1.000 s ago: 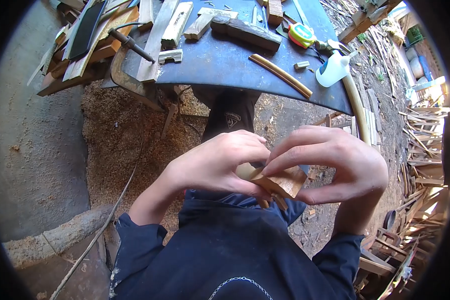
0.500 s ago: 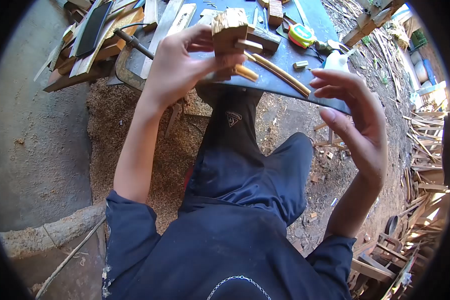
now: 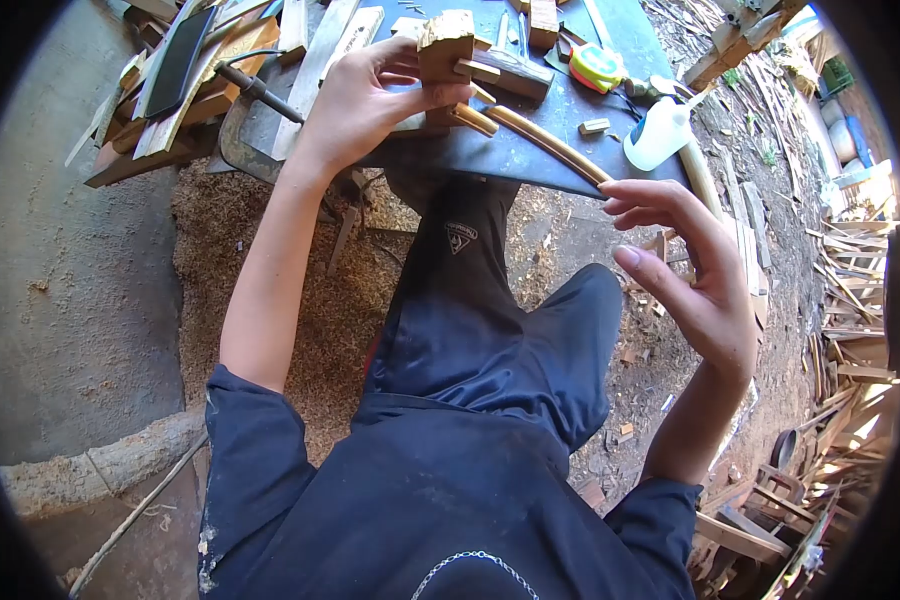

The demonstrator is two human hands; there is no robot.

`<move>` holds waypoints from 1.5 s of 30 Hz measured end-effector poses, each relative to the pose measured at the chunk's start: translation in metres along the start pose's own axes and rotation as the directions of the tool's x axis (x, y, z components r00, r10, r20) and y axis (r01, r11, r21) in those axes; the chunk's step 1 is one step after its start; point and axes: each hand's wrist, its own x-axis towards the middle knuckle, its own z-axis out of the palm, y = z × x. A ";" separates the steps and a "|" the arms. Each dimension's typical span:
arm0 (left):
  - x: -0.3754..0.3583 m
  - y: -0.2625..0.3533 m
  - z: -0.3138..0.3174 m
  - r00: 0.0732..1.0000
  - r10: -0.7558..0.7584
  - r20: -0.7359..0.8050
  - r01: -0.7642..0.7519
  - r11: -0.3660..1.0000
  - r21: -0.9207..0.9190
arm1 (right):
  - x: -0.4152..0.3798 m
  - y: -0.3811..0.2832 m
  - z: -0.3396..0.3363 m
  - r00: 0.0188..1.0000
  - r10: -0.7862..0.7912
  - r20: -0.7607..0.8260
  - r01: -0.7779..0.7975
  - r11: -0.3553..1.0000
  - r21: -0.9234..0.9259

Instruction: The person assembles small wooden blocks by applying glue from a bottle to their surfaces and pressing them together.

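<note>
My left hand (image 3: 370,105) grips a wooden block (image 3: 445,58) above the near edge of the blue table (image 3: 460,155). Short light wooden pieces (image 3: 477,71) stick out from the block's right side. My right hand (image 3: 695,265) is off the table's near right corner, fingers curved and apart, with nothing between them. Its fingertips are close to the lower end of a long, thin wooden strip (image 3: 552,146) lying on the table. Just above that hand stands a white translucent bottle (image 3: 657,135). A small wooden piece (image 3: 594,126) lies between strip and bottle.
A yellow-green tape measure (image 3: 597,68) is further back on the table. At the left, a dark phone (image 3: 180,62) lies on stacked boards (image 3: 185,130), beside a metal clamp (image 3: 258,92). Wood scraps (image 3: 860,330) are piled at the far right.
My left hand and the block have shifted slightly left. My right hand has moved down and left, away from the bottle, which now shows more fully.
</note>
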 end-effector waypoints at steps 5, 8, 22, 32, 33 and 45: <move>0.003 -0.008 0.005 1.000 0.012 -0.011 -0.011 0.998 0.062 | 0.002 0.006 0.007 1.000 0.004 0.029 -0.005 1.000 0.008; 0.004 -0.005 0.009 0.999 0.054 -0.011 -0.052 0.993 0.110 | 0.003 0.008 0.010 0.999 0.021 0.048 -0.022 1.000 0.002; -0.010 0.003 0.014 0.994 0.097 -0.053 -0.079 0.961 0.264 | 0.022 0.048 0.055 0.955 0.005 -0.297 -0.128 0.910 -0.394; -0.023 0.000 0.020 0.973 0.186 -0.137 -0.127 0.926 0.354 | 0.031 0.075 0.066 0.925 -0.127 -0.359 -0.137 0.768 -0.626; -0.026 0.002 0.018 0.969 0.196 -0.150 -0.133 0.927 0.349 | 0.032 0.076 0.066 0.923 -0.131 -0.361 -0.134 0.770 -0.623; -0.099 -0.001 -0.013 0.953 0.061 -0.297 0.044 0.942 0.332 | 0.026 0.084 0.060 0.894 -0.087 -0.439 -0.220 0.769 -0.600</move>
